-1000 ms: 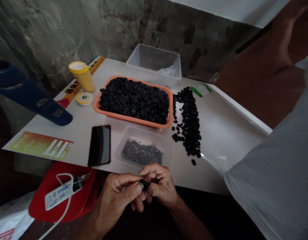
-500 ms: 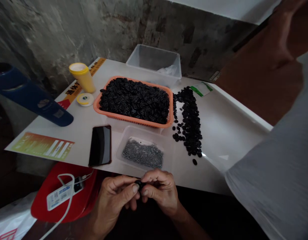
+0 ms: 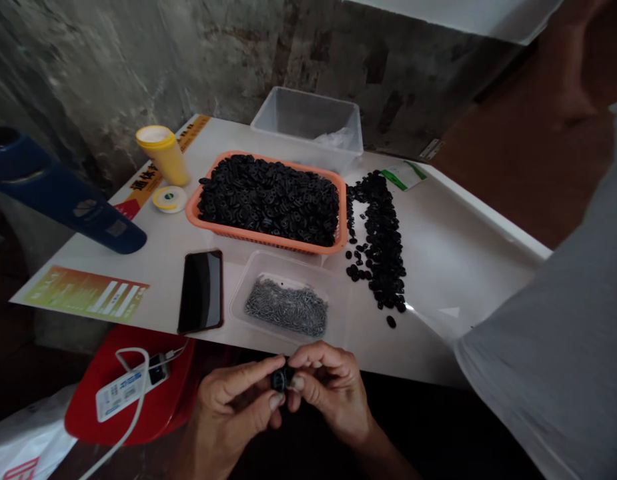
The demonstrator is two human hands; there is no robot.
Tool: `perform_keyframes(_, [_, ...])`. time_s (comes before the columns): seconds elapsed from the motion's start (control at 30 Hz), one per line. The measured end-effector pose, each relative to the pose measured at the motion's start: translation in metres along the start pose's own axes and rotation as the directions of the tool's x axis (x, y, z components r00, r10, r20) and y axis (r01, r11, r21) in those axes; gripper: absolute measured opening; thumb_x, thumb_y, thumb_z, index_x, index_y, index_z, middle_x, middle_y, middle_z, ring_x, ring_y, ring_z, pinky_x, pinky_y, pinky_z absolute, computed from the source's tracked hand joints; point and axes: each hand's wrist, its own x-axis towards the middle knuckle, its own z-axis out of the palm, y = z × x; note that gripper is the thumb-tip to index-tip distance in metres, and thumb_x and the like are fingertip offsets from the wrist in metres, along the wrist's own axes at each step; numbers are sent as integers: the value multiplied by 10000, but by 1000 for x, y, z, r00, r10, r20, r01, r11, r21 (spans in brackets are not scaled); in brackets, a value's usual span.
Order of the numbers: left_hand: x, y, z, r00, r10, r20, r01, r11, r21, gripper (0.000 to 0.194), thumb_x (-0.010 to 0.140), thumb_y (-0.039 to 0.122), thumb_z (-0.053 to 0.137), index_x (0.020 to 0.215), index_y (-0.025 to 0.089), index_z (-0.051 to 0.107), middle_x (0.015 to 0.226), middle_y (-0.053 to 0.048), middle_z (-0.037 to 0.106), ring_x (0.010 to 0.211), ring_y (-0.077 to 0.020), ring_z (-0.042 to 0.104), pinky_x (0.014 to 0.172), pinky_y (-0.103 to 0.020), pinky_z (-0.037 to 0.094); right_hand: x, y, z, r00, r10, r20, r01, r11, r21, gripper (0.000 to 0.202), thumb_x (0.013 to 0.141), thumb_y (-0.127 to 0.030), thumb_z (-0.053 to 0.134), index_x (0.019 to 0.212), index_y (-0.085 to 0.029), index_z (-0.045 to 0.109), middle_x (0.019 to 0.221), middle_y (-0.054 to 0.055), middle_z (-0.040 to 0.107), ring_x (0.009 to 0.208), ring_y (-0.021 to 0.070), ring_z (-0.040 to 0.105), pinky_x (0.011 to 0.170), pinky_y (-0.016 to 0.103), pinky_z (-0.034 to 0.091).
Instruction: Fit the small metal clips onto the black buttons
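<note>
A small black part [image 3: 279, 379] is pinched between the fingertips of my left hand [image 3: 238, 407] and my right hand [image 3: 328, 393], just in front of the table's near edge. Beyond my hands, a clear plastic tub [image 3: 241, 303] holds many small metal pins [image 3: 287, 308]. Behind it an orange basket [image 3: 342, 233] is heaped with black parts [image 3: 268, 200]. More black pieces [image 3: 383, 247] lie in a long pile to the right of the basket. Whether my right fingers also hold a pin cannot be made out.
A phone [image 3: 201, 291], a blue bottle [image 3: 88, 207], a yellow cup [image 3: 165, 157] and its lid [image 3: 170, 199] stand or lie at left. A clear bin [image 3: 308, 127] is at the back. Below left is a red stool [image 3: 133, 400]; at right, a person in a grey shirt [image 3: 553, 333].
The black part has turned between my fingers and now shows more of its face. My left index finger is straighter over it, and my right hand has shifted slightly right.
</note>
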Motion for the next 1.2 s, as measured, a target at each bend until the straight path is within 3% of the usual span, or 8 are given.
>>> perform_keyframes(0.13, [-1, 0, -1, 993, 112, -27, -108, 985, 133, 482, 735, 36, 648, 1095, 355, 682, 649, 29, 701, 484, -86, 633, 472, -156, 524, -1, 2, -1, 999, 40, -5, -40, 999, 21, 119, 787, -148, 699, 902, -172, 684, 648, 0, 676, 504, 65, 632, 510, 139, 495])
perform_keyframes(0.27, [-4, -2, -1, 988, 154, -27, -146, 972, 185, 502, 733, 33, 657, 1107, 367, 673, 659, 34, 707, 495, -83, 642, 493, -146, 528, -1, 5, -2, 998, 66, -13, -66, 997, 34, 117, 780, -184, 715, 892, -163, 686, 612, 5, 677, 491, 74, 628, 497, 146, 492])
perform_keyframes(0.5, [-5, 3, -2, 985, 168, -40, -155, 963, 222, 525, 731, 23, 657, 1103, 394, 668, 642, 60, 698, 494, -70, 639, 499, -127, 520, -1, 2, 2, 1000, 25, -10, -25, 1000, 9, 128, 785, -129, 697, 905, -172, 689, 647, -5, 672, 509, 55, 628, 511, 124, 487])
perform_keyframes(0.7, [-5, -1, -3, 985, 173, -24, -162, 956, 243, 498, 729, 37, 658, 1102, 367, 676, 645, 46, 699, 497, -81, 641, 496, -145, 524, -2, -2, 0, 1000, -8, -12, 6, 990, -140, 121, 789, -115, 674, 901, -161, 682, 640, -5, 651, 498, 65, 612, 494, 143, 493])
perform_keyframes(0.9, [-8, -2, -2, 985, 140, -106, -104, 952, 288, 382, 721, 104, 677, 1037, 314, 719, 599, 25, 697, 471, -100, 630, 486, -178, 527, -1, -6, -3, 999, -44, -15, 37, 956, -291, 116, 780, -123, 677, 889, -165, 682, 652, -5, 650, 485, 64, 593, 475, 148, 478])
perform_keyframes(1.1, [-6, -1, 1, 987, 122, -100, -92, 960, 263, 394, 708, 93, 680, 1024, 325, 722, 587, 37, 688, 468, -98, 629, 476, -174, 514, 0, -7, -2, 1000, -29, -8, 25, 954, -298, 100, 791, -148, 669, 889, -163, 670, 625, -9, 643, 471, 66, 584, 465, 153, 470])
perform_keyframes(1.2, [-6, -2, 3, 976, 140, -168, -100, 969, 228, 382, 704, 100, 683, 1005, 331, 728, 575, 46, 675, 452, -83, 611, 475, -161, 507, 0, -5, -2, 1000, -28, 1, 27, 951, -307, 109, 783, -142, 675, 890, -160, 672, 628, -7, 643, 473, 67, 585, 463, 152, 460])
